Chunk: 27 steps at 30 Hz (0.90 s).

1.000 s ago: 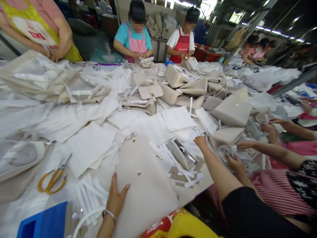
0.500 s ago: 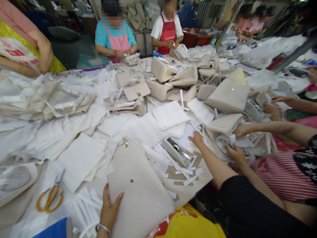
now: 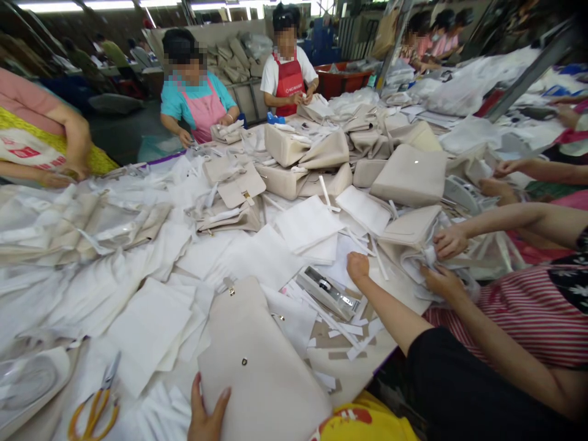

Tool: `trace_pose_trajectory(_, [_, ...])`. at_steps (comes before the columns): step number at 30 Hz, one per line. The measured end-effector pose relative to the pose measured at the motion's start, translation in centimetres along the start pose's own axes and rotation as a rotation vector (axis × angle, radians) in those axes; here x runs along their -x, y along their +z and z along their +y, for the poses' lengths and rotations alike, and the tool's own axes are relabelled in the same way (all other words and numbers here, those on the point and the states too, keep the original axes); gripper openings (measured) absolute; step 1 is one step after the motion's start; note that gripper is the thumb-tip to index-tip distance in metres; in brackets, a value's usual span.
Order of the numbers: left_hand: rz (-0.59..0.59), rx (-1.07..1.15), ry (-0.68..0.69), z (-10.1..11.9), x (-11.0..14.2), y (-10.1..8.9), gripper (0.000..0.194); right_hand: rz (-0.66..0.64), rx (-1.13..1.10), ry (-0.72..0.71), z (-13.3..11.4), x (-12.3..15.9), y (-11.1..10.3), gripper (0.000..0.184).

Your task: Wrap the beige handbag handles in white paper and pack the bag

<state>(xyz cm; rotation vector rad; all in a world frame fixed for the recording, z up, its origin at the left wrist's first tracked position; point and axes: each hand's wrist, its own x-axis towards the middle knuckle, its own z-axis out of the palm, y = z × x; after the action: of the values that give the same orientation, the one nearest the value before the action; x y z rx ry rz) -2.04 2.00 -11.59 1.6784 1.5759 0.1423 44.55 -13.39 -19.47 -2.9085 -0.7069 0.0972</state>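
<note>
Beyond the grip (image 3: 209, 416) spreads a broad, pale beige worktable (image 3: 351, 375), its near edge running up to the right. Off the table's far-left side lies a dark grey floor (image 3: 124, 131), with a low grey stuffed sack (image 3: 114, 102) on it. Farthest from the grip, long white tube lights (image 3: 110, 5) glow at the upper left, over a dim hall. Straight beyond, past the table, a plain beige-grey partition (image 3: 215, 26) stands behind heaped beige pieces (image 3: 225, 52). Beyond and right of the grip come an orange-red plastic tub (image 3: 342, 79), upright grey metal bars (image 3: 358, 37) and a slanting grey metal post (image 3: 395, 43).
</note>
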Motion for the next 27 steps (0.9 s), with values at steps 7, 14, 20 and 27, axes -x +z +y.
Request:
trace_pose_trajectory(7, [-0.032,0.015,-0.009,-1.4,-0.5,-0.1,0.076,0.035,0.012,0.028,-1.8,-2.2,-5.1,0.027])
trace_pose_trajectory(14, [-0.049,0.047,0.024,-1.9,-0.5,-0.4,0.077,0.094,-0.033,0.083,-3.1,-4.1,-15.3,0.019])
trace_pose_trajectory(20, [0.075,0.072,0.242,-3.3,-0.3,-0.5,0.076,-0.051,-0.980,0.152,-5.6,2.1,-21.1,0.004])
trace_pose_trajectory(27, [0.401,0.069,0.601,-1.6,3.0,-3.6,0.046,-0.149,-1.348,0.004,-14.6,15.9,-18.6,0.022])
